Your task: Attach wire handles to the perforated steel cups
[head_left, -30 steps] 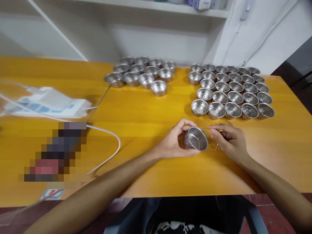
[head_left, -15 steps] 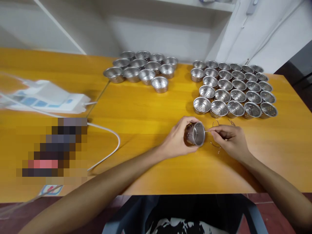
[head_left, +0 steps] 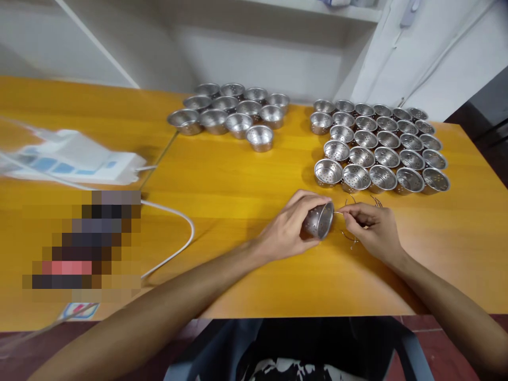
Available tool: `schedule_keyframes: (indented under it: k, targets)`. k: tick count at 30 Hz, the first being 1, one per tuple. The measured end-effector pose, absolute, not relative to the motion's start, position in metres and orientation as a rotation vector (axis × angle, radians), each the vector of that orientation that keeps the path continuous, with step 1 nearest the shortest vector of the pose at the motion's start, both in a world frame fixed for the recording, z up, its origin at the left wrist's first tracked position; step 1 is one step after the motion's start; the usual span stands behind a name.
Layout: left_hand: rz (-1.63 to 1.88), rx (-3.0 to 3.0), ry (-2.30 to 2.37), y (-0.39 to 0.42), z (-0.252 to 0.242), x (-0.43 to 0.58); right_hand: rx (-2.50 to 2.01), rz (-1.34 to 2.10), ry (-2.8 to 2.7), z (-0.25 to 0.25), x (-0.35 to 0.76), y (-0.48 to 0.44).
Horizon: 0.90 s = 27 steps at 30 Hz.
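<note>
My left hand (head_left: 291,225) is wrapped round a perforated metal cup (head_left: 318,220), tipped on its side with the mouth facing right. Between the thumb and fingertips of my right hand (head_left: 371,225) is a thin metal wire (head_left: 338,212), its free end at the cup's rim. Whether the wire touches the rim I cannot tell. Several curved wire pieces (head_left: 350,236) lie on the table around and behind my right hand, partly covered by it.
Rows of perforated cups (head_left: 383,177) stand at the right back; another group of cups (head_left: 238,125) is left of them. A white power strip (head_left: 79,164) and a white cable (head_left: 186,217) lie on the left of the wooden table (head_left: 222,185).
The cup in my left hand has turned so that its mouth faces further right and less of its inside shows. My left fingers have shifted over it. My right hand is almost still.
</note>
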<state>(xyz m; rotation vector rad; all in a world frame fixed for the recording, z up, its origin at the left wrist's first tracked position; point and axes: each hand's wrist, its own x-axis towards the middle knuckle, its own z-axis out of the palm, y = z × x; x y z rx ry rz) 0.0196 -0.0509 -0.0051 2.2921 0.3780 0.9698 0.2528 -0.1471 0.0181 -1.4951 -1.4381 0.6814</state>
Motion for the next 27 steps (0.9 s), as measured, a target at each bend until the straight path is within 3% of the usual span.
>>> schedule_keyframes:
  k: [16, 27]
  targets:
    - [1.016, 2.332, 0.32, -0.049, -0.0042, 0.0192, -1.483, 0.748, -1.531, 0.0158, 0.2551, -0.1454]
    - [0.844, 2.101, 0.421, -0.0466, 0.0023, 0.0146, -1.305, 1.21, -1.345, 0.0159, 0.2608, -0.1461]
